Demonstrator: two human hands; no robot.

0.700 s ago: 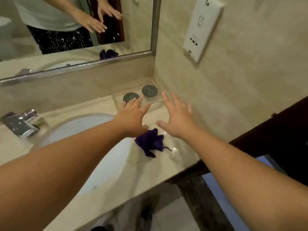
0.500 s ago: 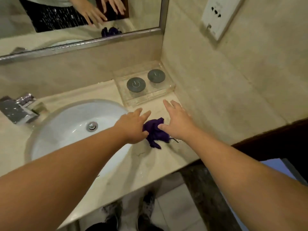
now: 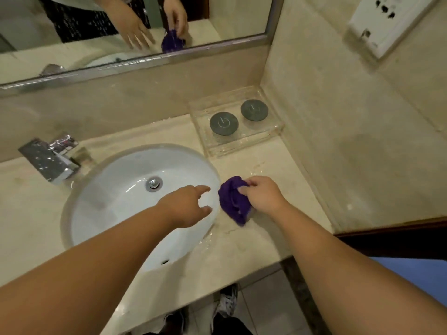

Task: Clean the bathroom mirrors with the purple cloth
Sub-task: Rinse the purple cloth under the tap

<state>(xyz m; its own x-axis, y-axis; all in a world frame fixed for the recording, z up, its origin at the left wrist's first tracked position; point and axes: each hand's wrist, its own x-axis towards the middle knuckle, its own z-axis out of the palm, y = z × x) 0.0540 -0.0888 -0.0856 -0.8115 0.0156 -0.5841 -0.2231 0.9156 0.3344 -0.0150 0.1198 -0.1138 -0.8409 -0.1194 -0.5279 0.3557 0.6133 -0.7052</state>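
The purple cloth (image 3: 234, 199) is bunched up at the right rim of the sink, on the wet marble counter. My right hand (image 3: 263, 195) grips its right side with the fingers curled into the fabric. My left hand (image 3: 187, 205) hovers over the right part of the basin, fingers apart, a short gap left of the cloth and holding nothing. The mirror (image 3: 72, 44) runs along the wall at the top, its metal frame edge low above the backsplash; it reflects both hands and the cloth.
A white oval sink (image 3: 116, 201) is set in the beige counter (image 3: 254, 243), with a chrome tap (image 3: 50, 158) at its left. A clear tray (image 3: 273, 136) with two grey round lids sits in the back right corner. A white socket plate (image 3: 384, 25) is on the right wall.
The view has tilted down toward the sink. My right hand has closed on the cloth, which lay loose between both open hands. My left hand has drawn back left over the basin.
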